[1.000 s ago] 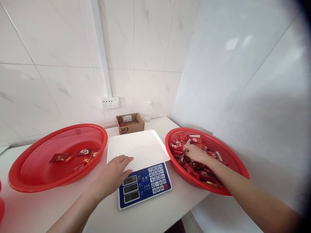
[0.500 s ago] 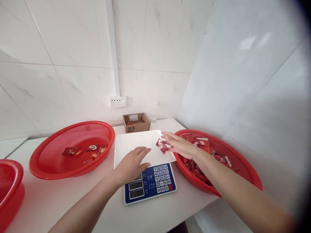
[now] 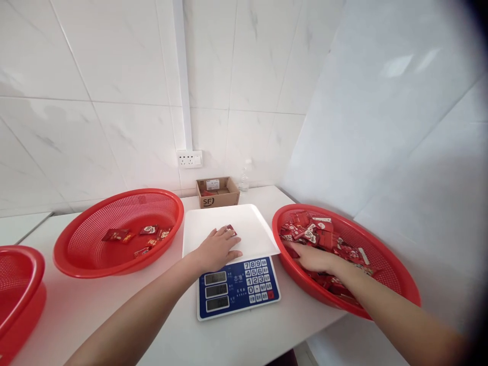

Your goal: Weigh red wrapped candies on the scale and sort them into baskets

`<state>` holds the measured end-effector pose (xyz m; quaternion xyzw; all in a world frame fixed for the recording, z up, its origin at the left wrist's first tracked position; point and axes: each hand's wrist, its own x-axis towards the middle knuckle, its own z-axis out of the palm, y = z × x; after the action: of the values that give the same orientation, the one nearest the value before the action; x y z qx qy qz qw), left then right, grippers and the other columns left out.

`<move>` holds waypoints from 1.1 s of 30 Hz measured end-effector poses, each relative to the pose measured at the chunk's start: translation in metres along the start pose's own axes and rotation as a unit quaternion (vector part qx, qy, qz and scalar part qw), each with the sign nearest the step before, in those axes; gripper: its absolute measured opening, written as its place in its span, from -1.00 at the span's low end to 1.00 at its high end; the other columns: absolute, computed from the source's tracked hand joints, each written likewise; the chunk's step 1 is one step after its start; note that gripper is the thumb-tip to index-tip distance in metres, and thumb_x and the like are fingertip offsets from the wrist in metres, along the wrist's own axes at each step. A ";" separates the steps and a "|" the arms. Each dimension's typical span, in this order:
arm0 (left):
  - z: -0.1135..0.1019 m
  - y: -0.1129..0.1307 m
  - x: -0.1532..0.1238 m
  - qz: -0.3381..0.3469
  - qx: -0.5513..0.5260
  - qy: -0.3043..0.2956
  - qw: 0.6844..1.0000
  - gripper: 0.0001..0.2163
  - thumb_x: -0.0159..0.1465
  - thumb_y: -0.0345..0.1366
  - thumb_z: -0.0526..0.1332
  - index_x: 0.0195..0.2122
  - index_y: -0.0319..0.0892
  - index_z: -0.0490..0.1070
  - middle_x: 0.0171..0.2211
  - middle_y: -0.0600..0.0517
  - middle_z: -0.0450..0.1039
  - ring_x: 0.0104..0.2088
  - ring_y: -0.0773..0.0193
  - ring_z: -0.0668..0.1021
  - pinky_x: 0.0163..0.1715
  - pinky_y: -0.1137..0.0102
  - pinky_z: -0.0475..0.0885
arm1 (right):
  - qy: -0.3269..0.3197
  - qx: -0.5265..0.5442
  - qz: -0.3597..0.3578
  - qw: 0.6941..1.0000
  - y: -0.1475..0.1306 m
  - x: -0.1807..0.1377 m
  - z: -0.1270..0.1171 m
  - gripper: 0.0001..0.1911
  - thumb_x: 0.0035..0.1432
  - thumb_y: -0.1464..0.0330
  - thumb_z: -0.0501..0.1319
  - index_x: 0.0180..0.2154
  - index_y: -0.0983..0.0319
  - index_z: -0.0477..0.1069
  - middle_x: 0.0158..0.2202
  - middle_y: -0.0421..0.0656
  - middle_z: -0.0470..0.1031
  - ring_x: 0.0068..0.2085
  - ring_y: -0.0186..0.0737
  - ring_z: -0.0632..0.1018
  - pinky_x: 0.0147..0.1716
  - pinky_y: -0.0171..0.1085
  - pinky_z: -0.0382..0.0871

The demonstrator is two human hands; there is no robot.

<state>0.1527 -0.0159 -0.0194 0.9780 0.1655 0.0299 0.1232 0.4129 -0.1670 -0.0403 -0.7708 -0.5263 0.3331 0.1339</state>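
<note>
On the white pan of a digital scale lies a small red packet, partly hidden behind the fingers of my left hand. That hand is open over the pan, thumb apart; whether it touches the packet is unclear. My right hand reaches into the right red basket, its fingers hidden among many red and white packets. What they hold, if anything, does not show.
Several red packets lie in a red basket on the left. Part of another red basket shows at the left edge. Behind the scale stand a cardboard box and a clear bottle, near the tiled wall.
My right hand has let go of a red packet and moved right and down into the right basket. The packet is now on the pan by my left hand.
</note>
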 end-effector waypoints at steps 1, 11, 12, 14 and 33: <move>0.000 -0.001 0.001 -0.002 0.009 0.001 1.000 -0.61 0.34 -0.09 -0.02 0.10 -0.13 0.29 0.20 -0.11 0.19 0.23 -0.01 0.16 0.15 0.04 0.08 | 0.022 -0.012 0.002 1.000 0.002 0.000 0.005 -0.49 0.06 0.31 0.12 0.10 0.11 0.30 0.06 -0.10 0.43 0.00 -0.02 0.47 -0.03 -0.14 0.32; -0.007 -0.022 -0.025 -0.052 -0.019 0.022 0.998 -0.60 0.31 -0.07 0.00 0.07 -0.14 0.33 0.13 -0.08 0.31 0.18 0.06 0.27 0.14 0.13 0.16 | 0.135 -0.122 0.005 0.983 0.017 0.011 -0.013 -0.81 -0.04 0.46 0.14 -0.36 0.17 0.48 -0.30 -0.15 0.56 -0.22 -0.11 0.54 -0.18 -0.21 0.35; -0.008 -0.024 -0.028 -0.059 -0.030 0.024 0.998 -0.59 0.31 -0.06 0.00 0.08 -0.15 0.32 0.14 -0.08 0.30 0.19 0.05 0.25 0.15 0.12 0.14 | 0.150 -0.124 0.007 0.981 0.016 0.009 -0.023 -0.81 -0.05 0.46 0.14 -0.35 0.17 0.47 -0.29 -0.15 0.56 -0.22 -0.11 0.53 -0.19 -0.21 0.34; -0.011 -0.024 -0.032 -0.067 -0.052 0.035 0.996 -0.57 0.31 -0.05 -0.01 0.10 -0.16 0.30 0.17 -0.07 0.26 0.23 0.03 0.18 0.17 0.11 0.10 | 0.191 -0.115 0.009 0.975 0.012 0.005 -0.041 -0.81 -0.04 0.44 0.14 -0.33 0.17 0.46 -0.26 -0.15 0.55 -0.22 -0.11 0.53 -0.21 -0.22 0.35; -0.031 -0.033 0.001 -0.151 -0.318 0.184 0.918 -0.82 0.18 -0.36 0.13 -0.21 -0.22 0.44 -0.25 -0.01 0.52 -0.24 0.21 0.53 -0.23 0.36 0.41 | 0.023 0.017 -0.272 0.962 -0.138 0.070 0.004 -0.87 -0.10 0.41 0.17 -0.40 0.18 0.44 -0.30 -0.21 0.52 -0.28 -0.27 0.54 -0.23 -0.28 0.41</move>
<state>0.1402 0.0219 0.0028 0.8277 0.3130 0.2411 0.3986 0.3267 -0.0476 0.0075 -0.6034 -0.7071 0.2756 0.2448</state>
